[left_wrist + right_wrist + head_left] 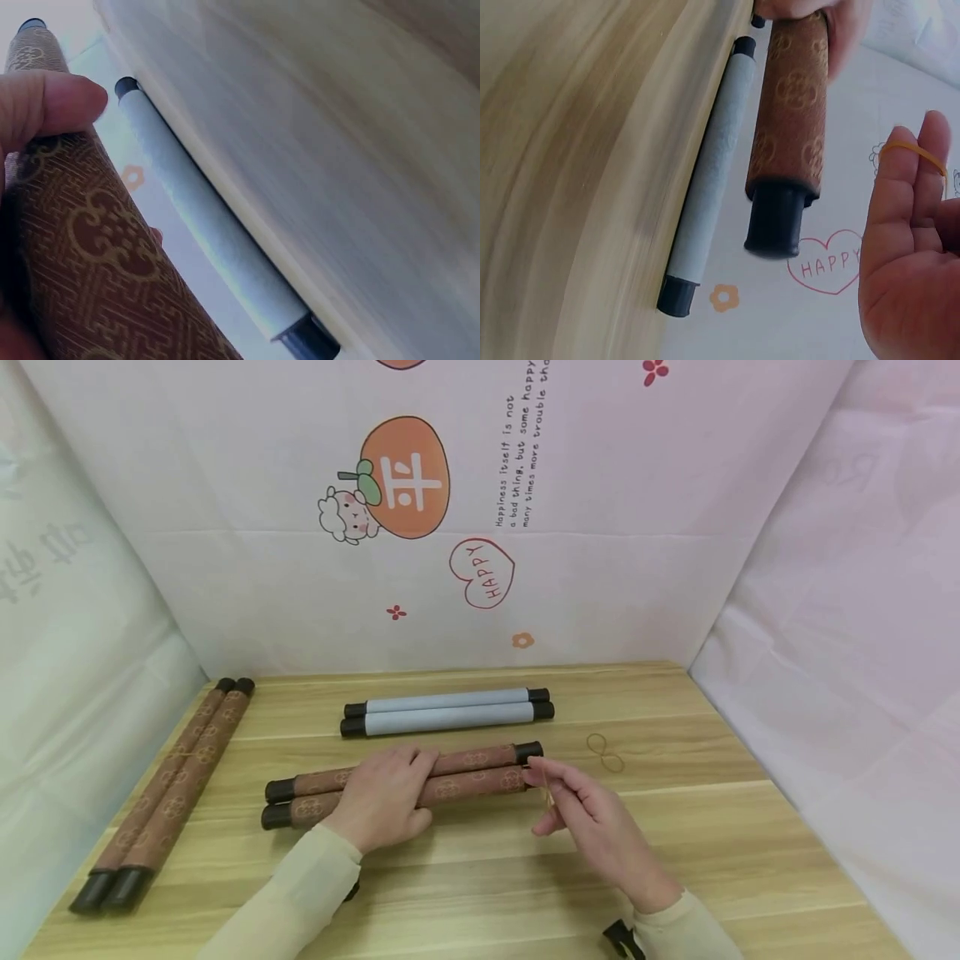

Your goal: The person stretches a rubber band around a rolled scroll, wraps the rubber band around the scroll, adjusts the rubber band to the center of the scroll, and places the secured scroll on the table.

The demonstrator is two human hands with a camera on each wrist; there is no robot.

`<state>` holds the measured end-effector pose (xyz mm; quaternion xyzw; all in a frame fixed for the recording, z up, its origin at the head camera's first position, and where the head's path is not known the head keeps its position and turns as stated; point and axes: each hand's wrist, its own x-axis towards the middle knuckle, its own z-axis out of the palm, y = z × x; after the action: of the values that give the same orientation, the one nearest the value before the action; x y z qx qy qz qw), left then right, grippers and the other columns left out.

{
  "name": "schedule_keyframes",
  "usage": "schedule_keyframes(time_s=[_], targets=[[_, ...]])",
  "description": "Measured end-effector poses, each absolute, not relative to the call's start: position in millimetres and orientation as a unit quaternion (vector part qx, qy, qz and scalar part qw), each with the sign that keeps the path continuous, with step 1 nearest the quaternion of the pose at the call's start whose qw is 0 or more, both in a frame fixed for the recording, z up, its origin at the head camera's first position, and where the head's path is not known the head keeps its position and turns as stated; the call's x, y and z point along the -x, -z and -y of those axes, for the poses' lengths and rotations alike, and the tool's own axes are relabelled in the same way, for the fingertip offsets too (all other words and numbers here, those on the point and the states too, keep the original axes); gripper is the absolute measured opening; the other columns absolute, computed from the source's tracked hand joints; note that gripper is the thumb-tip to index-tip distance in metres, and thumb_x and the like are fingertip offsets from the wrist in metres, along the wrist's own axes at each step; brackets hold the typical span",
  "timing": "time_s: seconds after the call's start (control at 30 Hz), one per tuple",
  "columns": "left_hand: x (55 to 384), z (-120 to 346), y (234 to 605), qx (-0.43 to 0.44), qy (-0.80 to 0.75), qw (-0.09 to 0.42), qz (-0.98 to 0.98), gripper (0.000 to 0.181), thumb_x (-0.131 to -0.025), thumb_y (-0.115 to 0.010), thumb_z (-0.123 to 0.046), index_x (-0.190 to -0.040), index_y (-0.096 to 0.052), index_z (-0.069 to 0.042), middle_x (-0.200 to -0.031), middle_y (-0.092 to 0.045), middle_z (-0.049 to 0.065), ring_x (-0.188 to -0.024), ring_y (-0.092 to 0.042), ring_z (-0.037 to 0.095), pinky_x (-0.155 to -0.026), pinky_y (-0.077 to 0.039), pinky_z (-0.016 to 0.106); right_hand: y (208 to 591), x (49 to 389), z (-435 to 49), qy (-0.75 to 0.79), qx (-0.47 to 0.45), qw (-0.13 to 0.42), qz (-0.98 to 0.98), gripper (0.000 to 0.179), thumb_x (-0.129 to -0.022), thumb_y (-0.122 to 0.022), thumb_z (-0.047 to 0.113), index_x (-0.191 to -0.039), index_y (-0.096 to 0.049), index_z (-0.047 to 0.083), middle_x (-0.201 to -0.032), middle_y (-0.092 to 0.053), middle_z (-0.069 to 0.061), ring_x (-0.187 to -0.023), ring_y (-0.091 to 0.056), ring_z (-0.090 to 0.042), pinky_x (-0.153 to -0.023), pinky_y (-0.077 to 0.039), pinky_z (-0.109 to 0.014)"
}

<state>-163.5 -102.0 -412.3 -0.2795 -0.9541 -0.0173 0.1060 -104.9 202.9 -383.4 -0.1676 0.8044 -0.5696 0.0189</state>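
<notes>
My left hand [386,797] lies across a pair of brown patterned scrolls [476,785] with black end knobs, gripping them side by side near the middle. In the left wrist view its thumb [71,101] presses on the brown fabric. Close to the right end of this pair is my right hand [592,827], its fingers extended. A thin yellow rubber band [922,154] loops around two of its straight fingers near the tips. In the right wrist view that hand is apart from the scroll's black knob [774,225].
A pair of pale blue scrolls [450,710] lies behind the held pair. Another brown pair [176,777] lies along the table's left side. A twisted rubber band [604,753] rests on the wood table [720,827] at right. Printed white cloth [600,593] encloses the back and sides.
</notes>
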Motion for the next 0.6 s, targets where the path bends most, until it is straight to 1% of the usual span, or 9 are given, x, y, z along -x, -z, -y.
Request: schedule_keyframes(time_s=[0.1,0.2,0.37,0.5,0.6], targets=[[160,106,411,0.282,0.012,0.114,0.953,0.076,-0.078,-0.076,-0.041,-0.144,-0.056,-0.009,-0.123,-0.069,0.012,-0.107,-0.068,0.028,-0.096,-0.056,0.046,383,107,-204,0.566,0.148,0.009,-0.811,0.039,-0.111,-0.049,0.02,-0.148,-0.054,0.007,-0.135,-0.067,-0.017,-0.073,-0.074,-0.021,-0.078,-0.063,-0.031],[158,108,409,0.279,0.017,0.112,0.954,0.08,-0.076,-0.079,-0.04,-0.145,-0.056,-0.007,-0.125,-0.069,0.012,-0.109,-0.068,0.028,-0.098,-0.056,0.045,383,110,-205,0.576,0.128,0.003,-0.807,0.041,-0.107,-0.057,0.015,-0.147,-0.053,0.006,-0.134,-0.067,-0.02,-0.071,-0.073,-0.022,-0.071,-0.063,-0.034],[154,111,405,0.285,0.036,0.121,0.95,0.083,-0.073,-0.085,-0.035,-0.144,-0.056,-0.006,-0.124,-0.071,0.012,-0.107,-0.07,0.027,-0.097,-0.057,0.044,384,113,-206,0.578,0.109,-0.002,-0.809,0.051,-0.101,-0.069,0.019,-0.149,-0.051,0.012,-0.137,-0.064,-0.023,-0.071,-0.073,-0.025,-0.07,-0.064,-0.035],[151,113,403,0.303,0.037,0.136,0.942,0.084,-0.07,-0.089,-0.034,-0.143,-0.057,-0.005,-0.119,-0.072,0.011,-0.101,-0.07,0.025,-0.093,-0.059,0.043,384,115,-208,0.559,0.109,-0.006,-0.822,0.059,-0.099,-0.073,0.024,-0.152,-0.048,0.018,-0.142,-0.061,-0.025,-0.069,-0.073,-0.027,-0.069,-0.064,-0.034],[149,116,402,0.311,0.043,0.14,0.939,0.085,-0.069,-0.091,-0.033,-0.142,-0.057,-0.006,-0.116,-0.072,0.009,-0.097,-0.07,0.024,-0.088,-0.06,0.043,384,116,-211,0.534,0.108,-0.005,-0.838,0.065,-0.098,-0.074,0.03,-0.155,-0.045,0.021,-0.147,-0.057,-0.025,-0.069,-0.073,-0.024,-0.069,-0.064,-0.035]])
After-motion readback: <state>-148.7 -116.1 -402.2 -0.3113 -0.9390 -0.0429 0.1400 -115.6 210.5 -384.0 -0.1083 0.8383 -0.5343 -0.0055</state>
